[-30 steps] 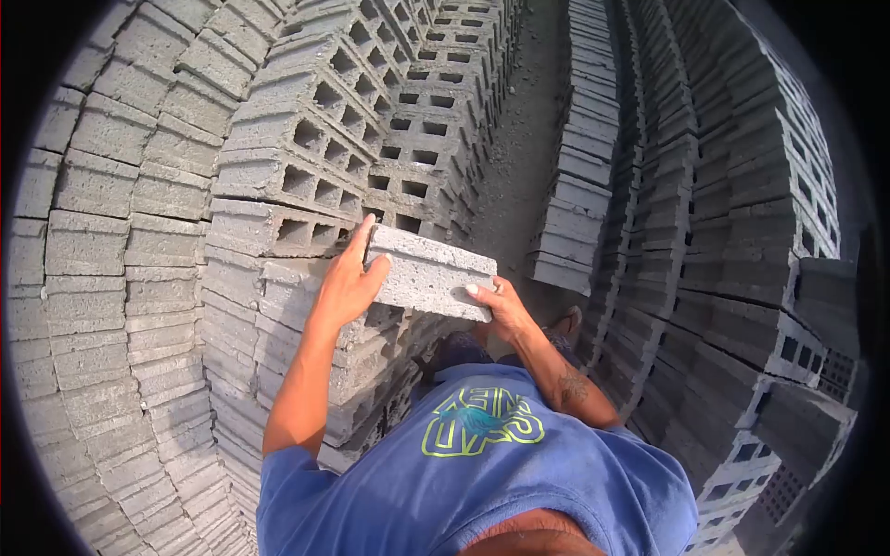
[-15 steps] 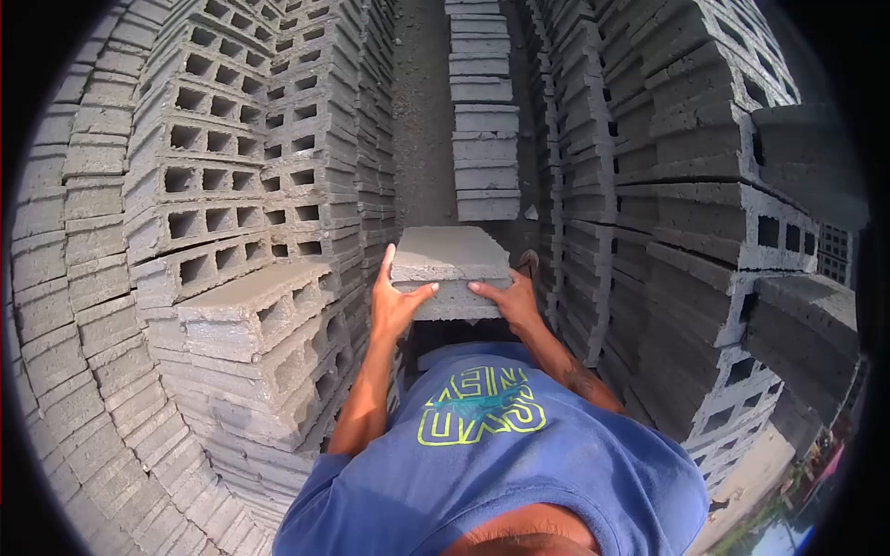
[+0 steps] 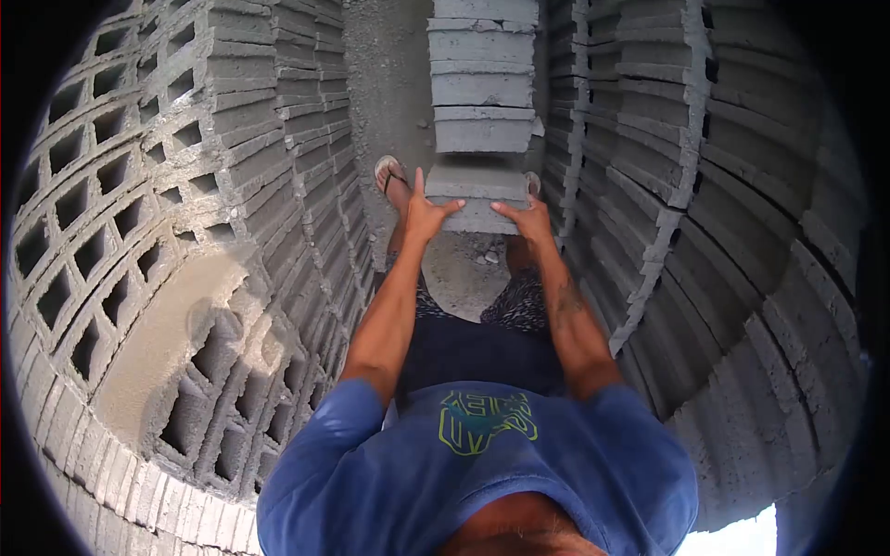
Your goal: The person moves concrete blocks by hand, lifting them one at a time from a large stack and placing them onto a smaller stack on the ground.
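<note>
Grey concrete blocks [image 3: 476, 215] are gripped between my two hands, low in front of my legs. They look like two, one on top of the other. At their left end, my left hand [image 3: 428, 217] presses with its thumb along the near face and its fingers round the side. My right hand [image 3: 533, 221] clasps the right end the same way, thumb pointing inward. The fingertips under and behind the blocks are hidden. Just beyond the held blocks stands a row of concrete blocks [image 3: 482, 128] on the ground.
High walls of stacked hollow blocks [image 3: 102, 176] rise on my left. Another tall stack [image 3: 640, 139] lines my right side. My sandalled left foot [image 3: 391, 176] stands on the gritty ground [image 3: 385, 83] of the narrow aisle; loose rubble [image 3: 487, 255] lies between my legs.
The held blocks have moved down and away from my body, nearer the row ahead. My arms are straighter, and the view has tipped toward my feet. Both hands keep their hold.
</note>
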The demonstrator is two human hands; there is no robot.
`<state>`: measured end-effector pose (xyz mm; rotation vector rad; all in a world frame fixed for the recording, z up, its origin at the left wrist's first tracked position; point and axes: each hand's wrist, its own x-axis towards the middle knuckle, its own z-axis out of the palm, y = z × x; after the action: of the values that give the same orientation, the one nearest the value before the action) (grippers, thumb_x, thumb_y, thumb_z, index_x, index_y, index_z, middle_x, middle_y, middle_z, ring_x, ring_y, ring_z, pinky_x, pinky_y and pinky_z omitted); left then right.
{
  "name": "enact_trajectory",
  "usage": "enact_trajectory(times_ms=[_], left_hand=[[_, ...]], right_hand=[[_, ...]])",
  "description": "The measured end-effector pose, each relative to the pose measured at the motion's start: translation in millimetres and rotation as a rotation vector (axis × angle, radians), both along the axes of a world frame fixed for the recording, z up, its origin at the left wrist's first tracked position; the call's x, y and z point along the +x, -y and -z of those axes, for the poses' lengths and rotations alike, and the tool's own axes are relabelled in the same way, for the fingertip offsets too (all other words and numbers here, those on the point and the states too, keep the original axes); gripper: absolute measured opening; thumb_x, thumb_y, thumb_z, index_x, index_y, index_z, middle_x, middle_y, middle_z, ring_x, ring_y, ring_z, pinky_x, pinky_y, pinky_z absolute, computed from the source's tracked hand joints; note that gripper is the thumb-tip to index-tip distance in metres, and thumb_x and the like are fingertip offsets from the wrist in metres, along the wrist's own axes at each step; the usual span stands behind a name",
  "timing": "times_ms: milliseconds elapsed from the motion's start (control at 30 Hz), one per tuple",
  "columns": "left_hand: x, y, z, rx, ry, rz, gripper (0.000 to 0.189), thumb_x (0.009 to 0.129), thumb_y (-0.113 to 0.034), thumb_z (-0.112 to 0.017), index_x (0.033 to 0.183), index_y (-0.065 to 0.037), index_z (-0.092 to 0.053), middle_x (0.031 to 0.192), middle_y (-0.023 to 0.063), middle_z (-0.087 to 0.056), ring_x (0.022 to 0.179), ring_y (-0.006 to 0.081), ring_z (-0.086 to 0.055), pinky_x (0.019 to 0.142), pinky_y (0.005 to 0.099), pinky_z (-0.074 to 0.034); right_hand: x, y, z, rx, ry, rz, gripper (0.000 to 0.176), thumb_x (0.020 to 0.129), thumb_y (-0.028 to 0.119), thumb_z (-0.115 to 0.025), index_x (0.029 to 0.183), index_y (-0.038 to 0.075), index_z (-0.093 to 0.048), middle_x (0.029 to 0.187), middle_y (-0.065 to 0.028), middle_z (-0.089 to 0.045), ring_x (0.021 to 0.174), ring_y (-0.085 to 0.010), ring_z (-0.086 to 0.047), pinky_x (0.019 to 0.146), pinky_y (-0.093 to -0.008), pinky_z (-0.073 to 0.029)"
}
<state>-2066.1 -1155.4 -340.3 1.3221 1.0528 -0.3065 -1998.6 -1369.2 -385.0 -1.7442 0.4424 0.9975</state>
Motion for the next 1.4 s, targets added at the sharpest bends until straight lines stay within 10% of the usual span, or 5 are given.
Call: enact_trajectory(times_ms=[333, 667, 867, 1267, 1400], left_hand=[[11, -35, 102, 0.155, 0.074, 0.334, 0.118, 0.066, -0.021, -0.085, 0.148, 0.006, -0.004, 0.130, 0.0320, -0.049, 0.122, 0.0321, -0.050, 0.101, 0.0354, -0.040], [-132, -32, -243, 0.152, -0.166, 0.251, 0.057, 0.083, -0.014, -0.071, 0.134, -0.004, -0.049, 0.107, 0.0169, -0.067, 0.094, 0.0196, -0.067, 0.082, 0.0316, -0.052], [-165, -75, -462, 0.908, 0.153, -0.137, 0.041, 0.083, -0.003, -0.067, 0.123, -0.006, -0.060, 0.094, 0.0092, -0.070, 0.086, 0.0158, -0.066, 0.080, 0.0290, -0.051], [-278, -191, -547, 1.240, 0.162, -0.195, 0.036, 0.090, -0.010, -0.064, 0.125, -0.001, -0.058, 0.101, 0.0090, -0.067, 0.094, 0.0136, -0.060, 0.084, 0.0282, -0.048], [-263, -256, -524, 1.238, 0.211, -0.228, 0.050, 0.091, -0.023, -0.065, 0.135, -0.005, -0.050, 0.110, 0.0134, -0.064, 0.097, 0.0179, -0.060, 0.087, 0.0311, -0.047]], right_hand=[[65, -15, 64, -0.249, -0.076, -0.202, 0.099, 0.060, 0.032, -0.090, 0.133, -0.012, -0.041, 0.131, -0.0259, -0.052, 0.119, -0.0311, -0.053, 0.100, -0.0366, -0.042], [13, -70, -135, 0.053, 0.097, -0.534, 0.056, 0.078, 0.037, -0.077, 0.109, -0.007, -0.064, 0.094, -0.0122, -0.069, 0.087, -0.0171, -0.064, 0.079, -0.0283, -0.050], [-92, -231, -328, 0.686, 0.117, -0.802, 0.056, 0.084, 0.047, -0.067, 0.116, 0.001, -0.063, 0.090, -0.0132, -0.070, 0.090, -0.0151, -0.063, 0.086, -0.0318, -0.047], [-185, -378, -425, 0.683, -0.009, -0.375, 0.045, 0.071, 0.032, -0.083, 0.070, 0.000, -0.052, 0.078, -0.0115, -0.061, 0.066, -0.0125, -0.054, 0.053, -0.0312, -0.044], [-159, -327, -427, 0.906, -0.118, -0.312, 0.035, 0.076, 0.019, -0.080, 0.093, -0.007, -0.063, 0.086, -0.0105, -0.066, 0.076, -0.0140, -0.060, 0.066, -0.0272, -0.047]])
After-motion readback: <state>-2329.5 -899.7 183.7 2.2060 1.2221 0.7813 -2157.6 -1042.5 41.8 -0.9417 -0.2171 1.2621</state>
